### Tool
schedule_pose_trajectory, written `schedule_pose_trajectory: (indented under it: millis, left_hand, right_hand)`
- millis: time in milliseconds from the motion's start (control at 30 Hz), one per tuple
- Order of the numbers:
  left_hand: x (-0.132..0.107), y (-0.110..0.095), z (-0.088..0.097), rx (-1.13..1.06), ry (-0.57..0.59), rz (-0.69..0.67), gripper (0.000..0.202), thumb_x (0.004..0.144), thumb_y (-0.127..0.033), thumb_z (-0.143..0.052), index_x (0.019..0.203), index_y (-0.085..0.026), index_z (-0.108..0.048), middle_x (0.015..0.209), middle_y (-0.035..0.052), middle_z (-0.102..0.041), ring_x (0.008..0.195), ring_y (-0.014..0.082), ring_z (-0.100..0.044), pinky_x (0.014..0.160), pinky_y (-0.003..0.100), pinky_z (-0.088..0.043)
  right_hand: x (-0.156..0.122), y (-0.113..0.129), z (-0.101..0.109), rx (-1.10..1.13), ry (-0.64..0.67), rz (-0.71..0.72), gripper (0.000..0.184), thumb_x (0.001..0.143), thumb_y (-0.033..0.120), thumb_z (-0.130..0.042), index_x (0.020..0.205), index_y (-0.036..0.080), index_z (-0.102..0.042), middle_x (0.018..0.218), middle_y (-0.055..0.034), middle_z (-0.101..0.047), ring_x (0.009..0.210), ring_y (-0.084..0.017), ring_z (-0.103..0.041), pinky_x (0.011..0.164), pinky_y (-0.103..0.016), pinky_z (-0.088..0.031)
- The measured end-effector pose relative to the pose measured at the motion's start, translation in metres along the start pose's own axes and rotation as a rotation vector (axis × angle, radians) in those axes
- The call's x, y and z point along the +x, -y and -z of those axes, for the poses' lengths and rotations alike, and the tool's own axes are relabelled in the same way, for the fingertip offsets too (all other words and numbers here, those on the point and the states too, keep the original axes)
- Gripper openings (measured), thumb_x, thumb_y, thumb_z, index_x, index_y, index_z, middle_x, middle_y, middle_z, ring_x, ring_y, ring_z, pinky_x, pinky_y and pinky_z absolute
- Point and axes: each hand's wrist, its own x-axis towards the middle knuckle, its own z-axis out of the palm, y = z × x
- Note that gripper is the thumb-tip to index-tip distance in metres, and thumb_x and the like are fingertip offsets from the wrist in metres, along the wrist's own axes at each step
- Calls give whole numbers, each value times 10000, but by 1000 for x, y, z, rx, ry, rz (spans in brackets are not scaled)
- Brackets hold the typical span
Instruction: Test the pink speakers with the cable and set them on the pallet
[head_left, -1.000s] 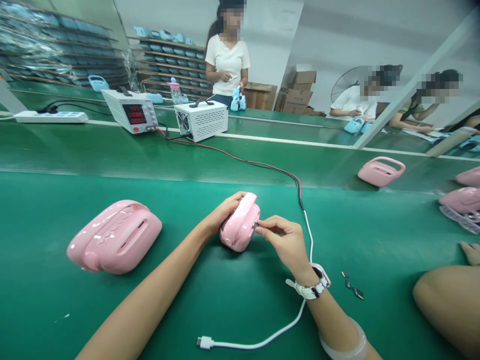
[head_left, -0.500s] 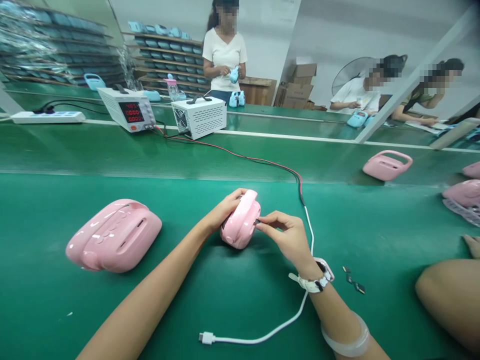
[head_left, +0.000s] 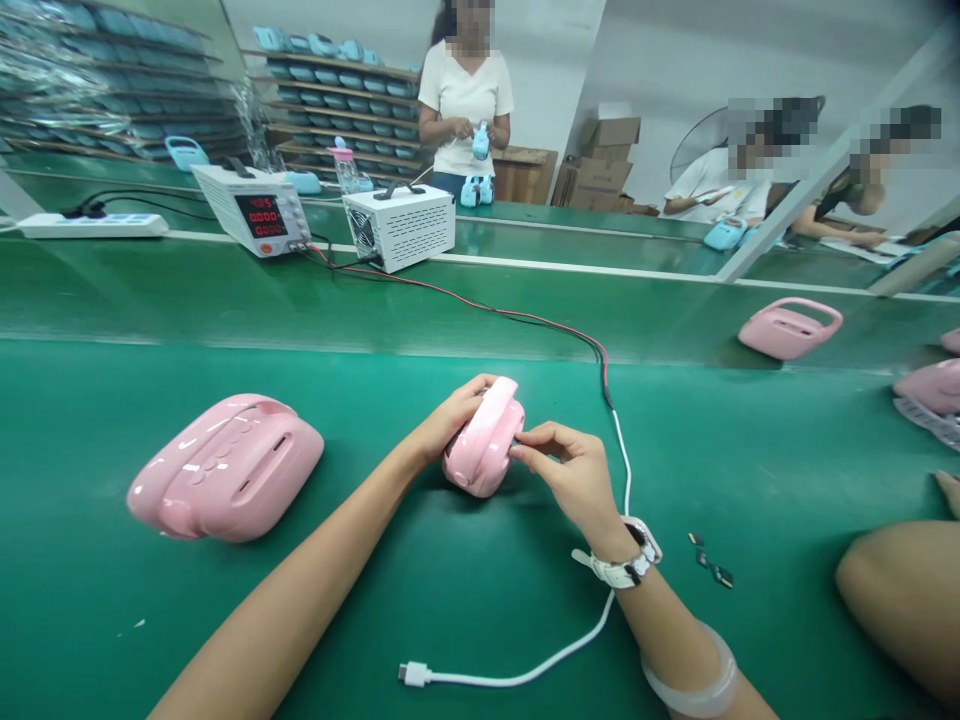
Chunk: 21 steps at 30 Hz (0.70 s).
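"Fingers of my right hand (head_left: 574,475) are pinched on a little dark bit (head_left: 514,442), right up at the side of the pink box (head_left: 484,455)."

"What about your left hand (head_left: 452,425)?"

"It's wrapped on the other side, so the box is held between my two hands. I can't see all those fingers. The box hides some."

"Is the dark bit in?"

"I can't tell. My fingertips cover most of it. I haven't let go, so I'd say this box is only part done."

"What's left?"

"Some tiny black cards (head_left: 722,577) lie loose on the table (head_left: 375,610), right of my fingers. I guess they're not used. A second box (head_left: 232,470) sits left of my fingers, and nobody's touching it. I can't tell if it's done."

"And the cord (head_left: 480,682)?"

"It comes down right of my fingers. Its plug (head_left: 415,674) lies closer to me than they do, not in any box."
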Motion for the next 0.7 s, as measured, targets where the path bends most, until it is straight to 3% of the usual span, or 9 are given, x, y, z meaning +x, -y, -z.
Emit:
schedule_pose_trajectory:
  millis: [100, 233, 333, 700]
  left_hand:
    - [1, 2, 1, -3, 10, 12, 286, 763, -334, -584, 999, -172, -572, 936, 17, -579, 787, 145, -535, 647, 218, -417]
    - [2, 4, 4, -8, 47, 45, 329, 759, -340, -592, 1047, -183, -559, 974, 26, -591, 812, 157, -550, 677, 235, -434]
    - [2, 6, 5, -15, 56, 26, 338, 767, -347, -589, 1060, -181, -560, 983, 33, -595, 840, 167, -556, 708, 245, -443]
    - [2, 3, 2, -4, 11, 36, 295, 737, -304, -597, 998, -167, -582, 924, 30, -602, 822, 172, -564, 698, 246, -440]
  right_hand:
    - [2, -1, 0, 83, -3, -76, 180, 585, 264, -798, 699, 179, -688, 674, -8, -658, 610, -126, -566, 610, -260, -453]
    - [10, -5, 6, 368, 149, -254, 244, 531, 249, -822, 726, 178, -693, 687, 10, -653, 611, -103, -574, 598, -229, -459]
    - [11, -7, 6, 487, 163, -340, 210, 543, 239, -816, 702, 177, -695, 695, 21, -651, 607, -87, -580, 620, -223, -471]
    - [8, -9, -1, 674, 146, -446, 205, 515, 192, -833, 651, 159, -683, 660, 18, -653, 605, -96, -610, 652, -237, -496]
